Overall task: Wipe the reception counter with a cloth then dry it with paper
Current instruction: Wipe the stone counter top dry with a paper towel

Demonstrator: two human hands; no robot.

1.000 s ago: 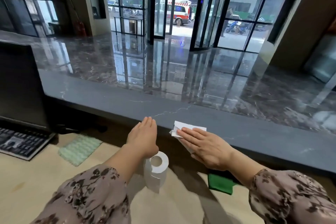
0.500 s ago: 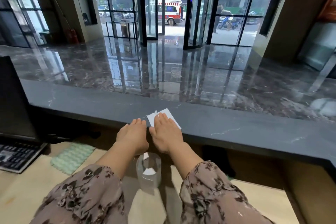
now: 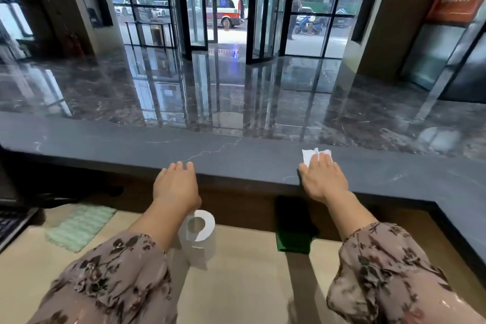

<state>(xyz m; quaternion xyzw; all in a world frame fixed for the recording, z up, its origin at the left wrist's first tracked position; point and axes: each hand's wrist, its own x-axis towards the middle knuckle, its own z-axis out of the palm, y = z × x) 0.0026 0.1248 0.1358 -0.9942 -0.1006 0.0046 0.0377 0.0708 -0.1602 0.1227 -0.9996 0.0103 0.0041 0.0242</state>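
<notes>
The dark grey stone reception counter runs across the middle of the view. My right hand lies flat on it, pressing a white piece of paper whose far edge shows past the fingers. My left hand rests palm down on the counter's near edge, fingers apart, holding nothing. A green cloth lies on the lower beige desk below my right hand. A white paper roll stands on that desk under my left wrist.
A pale green textured mat and a keyboard's corner lie at the left of the beige desk. The counter turns a corner at the right. Beyond it is a glossy lobby floor and glass doors.
My right hand has slid the paper along the counter to the right, away from my left hand. My left hand has stayed on the near edge. The view has shifted slightly.
</notes>
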